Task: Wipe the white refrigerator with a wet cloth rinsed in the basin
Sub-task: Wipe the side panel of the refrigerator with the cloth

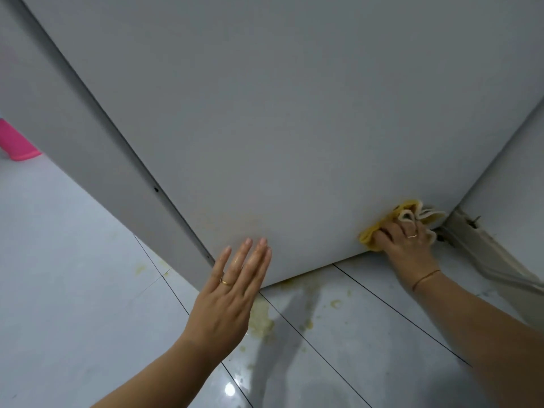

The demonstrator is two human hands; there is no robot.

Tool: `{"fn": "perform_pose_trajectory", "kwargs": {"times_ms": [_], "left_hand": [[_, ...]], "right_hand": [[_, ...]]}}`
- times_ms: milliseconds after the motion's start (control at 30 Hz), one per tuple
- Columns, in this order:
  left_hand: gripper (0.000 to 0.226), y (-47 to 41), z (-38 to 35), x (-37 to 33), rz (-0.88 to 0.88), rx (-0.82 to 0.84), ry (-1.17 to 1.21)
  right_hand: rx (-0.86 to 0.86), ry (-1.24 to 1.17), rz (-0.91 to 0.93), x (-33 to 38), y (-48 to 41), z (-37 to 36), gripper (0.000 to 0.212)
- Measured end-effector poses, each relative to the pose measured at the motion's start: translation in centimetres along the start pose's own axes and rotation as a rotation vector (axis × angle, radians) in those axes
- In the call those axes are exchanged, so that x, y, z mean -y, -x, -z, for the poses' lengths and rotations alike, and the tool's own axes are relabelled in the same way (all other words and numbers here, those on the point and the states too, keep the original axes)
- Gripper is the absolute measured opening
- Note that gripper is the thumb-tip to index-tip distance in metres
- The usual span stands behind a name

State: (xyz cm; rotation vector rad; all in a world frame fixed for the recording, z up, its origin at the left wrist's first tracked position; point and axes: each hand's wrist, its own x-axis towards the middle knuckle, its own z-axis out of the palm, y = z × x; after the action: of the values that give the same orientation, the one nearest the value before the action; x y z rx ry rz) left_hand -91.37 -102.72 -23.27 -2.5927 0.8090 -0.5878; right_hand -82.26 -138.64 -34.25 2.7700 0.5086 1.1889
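The white refrigerator (294, 113) filled most of the view, its broad flat panel running down to a bottom edge just above the floor (73, 260). Low on that panel, near its right corner, the right hand (407, 237) pressed a yellow cloth (382, 228) against the surface, fingers curled over the bunched fabric and gripping it; pale folds of the cloth spilled out past the fingers on the far right side. A thin ring (411, 236) sat on one finger of that hand and a slim bracelet (425, 278) crossed the wrist. The left hand (232, 287) was open and empty, fingers straight and close together, held near the lower left part of the panel with its fingertips over the white surface; whether they touched it could not be told. It wore a gold band (226, 282). The skin of the fingers looked wet and shiny. On the glossy pale tiles below the refrigerator's edge lay yellowish smears and spots (262, 319), thickest between the two arms. To the right of the cloth a grimy white strip (485, 248) ran along the base of the wall. At the far left edge, behind the refrigerator's side, a bright pink plastic object (14, 142) showed partly; what it was could not be told.
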Motion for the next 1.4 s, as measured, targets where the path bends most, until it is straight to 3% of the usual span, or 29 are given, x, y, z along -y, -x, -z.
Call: {"fn": "perform_pose_trajectory", "kwargs": {"times_ms": [333, 433, 533, 833, 1000, 1133, 1200, 1300, 1400], "left_hand": [[0.086, -0.2, 0.2, -0.2, -0.021, 0.012, -0.025], [0.085, -0.2, 0.2, -0.1, -0.005, -0.002, -0.022], [0.085, 0.1, 0.3, -0.1, 0.027, -0.020, -0.019], [0.074, 4.0, 0.4, 1.5, 0.227, -0.091, 0.034], [0.076, 5.9, 1.3, 3.7, 0.352, -0.119, 0.049], [0.088, 5.1, 3.5, 6.1, 0.418, -0.188, 0.085], [0.085, 4.0, 4.9, 6.7, 0.430, -0.238, 0.101], [0.083, 2.8, 7.4, 7.8, 0.466, -0.311, 0.140], [0.083, 1.1, 10.8, 9.1, 0.486, -0.398, 0.161]], "right_hand": [[0.091, -0.025, -0.280, -5.6, 0.7, 1.0, 0.049], [0.009, -0.048, -0.335, -2.9, -0.2, 0.8, 0.037], [-0.085, -0.101, -0.287, 1.8, -1.9, 1.0, 0.019], [-0.320, -0.391, -0.152, 18.3, -9.3, 6.5, 0.022], [-0.434, -0.567, -0.007, 25.6, -17.0, 11.7, 0.012], [-0.525, -0.663, -0.041, 25.6, -21.5, 15.1, 0.011], [-0.553, -0.660, -0.087, 24.3, -24.0, 17.3, 0.024], [-0.605, -0.687, -0.096, 23.1, -28.5, 21.8, 0.014], [-0.635, -0.669, -0.081, 21.9, -32.8, 26.2, 0.019]]}}
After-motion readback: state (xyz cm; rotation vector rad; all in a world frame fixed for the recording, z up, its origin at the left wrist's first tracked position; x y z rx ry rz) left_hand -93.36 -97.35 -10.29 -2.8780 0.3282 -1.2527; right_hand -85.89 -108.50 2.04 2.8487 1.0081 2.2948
